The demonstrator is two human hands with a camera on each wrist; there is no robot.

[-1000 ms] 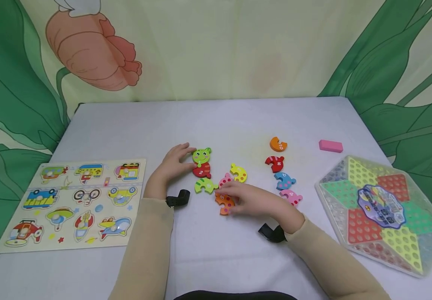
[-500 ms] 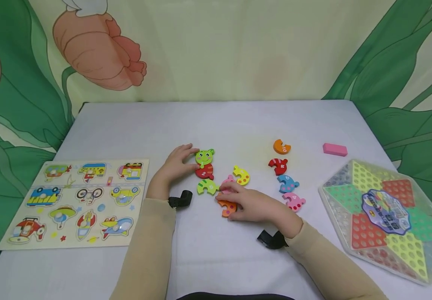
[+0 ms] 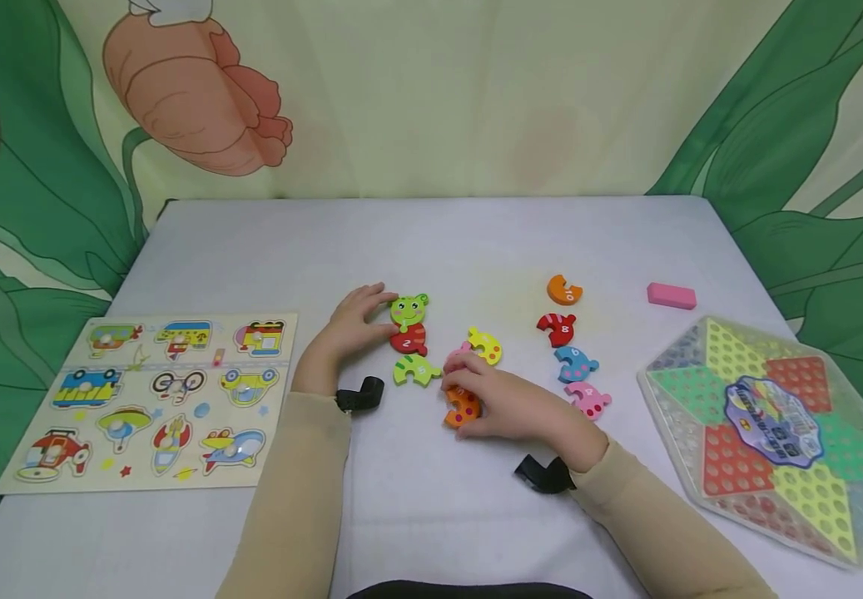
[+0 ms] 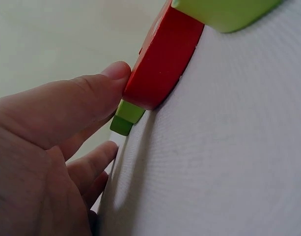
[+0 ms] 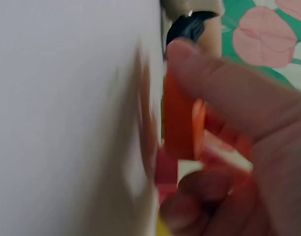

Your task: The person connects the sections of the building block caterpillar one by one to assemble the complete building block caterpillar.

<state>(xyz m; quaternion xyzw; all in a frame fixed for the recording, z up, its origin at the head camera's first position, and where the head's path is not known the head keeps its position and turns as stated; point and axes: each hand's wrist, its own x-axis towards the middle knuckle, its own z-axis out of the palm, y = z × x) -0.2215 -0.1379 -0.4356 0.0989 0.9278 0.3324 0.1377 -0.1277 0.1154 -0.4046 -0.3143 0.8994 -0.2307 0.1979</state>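
Observation:
My left hand [image 3: 346, 333] touches the left side of a joined pair: a green smiling head piece [image 3: 409, 309] and a red "2" piece [image 3: 408, 339]. Its thumb lies straight against the red piece [image 4: 162, 61] in the left wrist view. Thumb and fingers of my right hand [image 3: 512, 403] pinch an orange spotted piece [image 3: 463, 406]; the right wrist view shows the orange piece [image 5: 178, 118] on edge between them. Between the hands lies a green striped piece [image 3: 414, 368]. A yellow piece [image 3: 488, 346] and a partly hidden pink piece lie beyond the right fingers.
At right stand an orange "10" piece [image 3: 563, 290], a red "8" piece [image 3: 557, 329], a blue piece [image 3: 576, 364] and a pink piece [image 3: 590, 401]. Farther right are a pink block [image 3: 672, 295] and a hexagonal game board [image 3: 738, 399]. A vehicle puzzle board [image 3: 139, 399] lies at left.
My right hand has shifted the orange spotted piece slightly and turned it; more of it shows between the fingers. My left hand stays at the green and red pieces.

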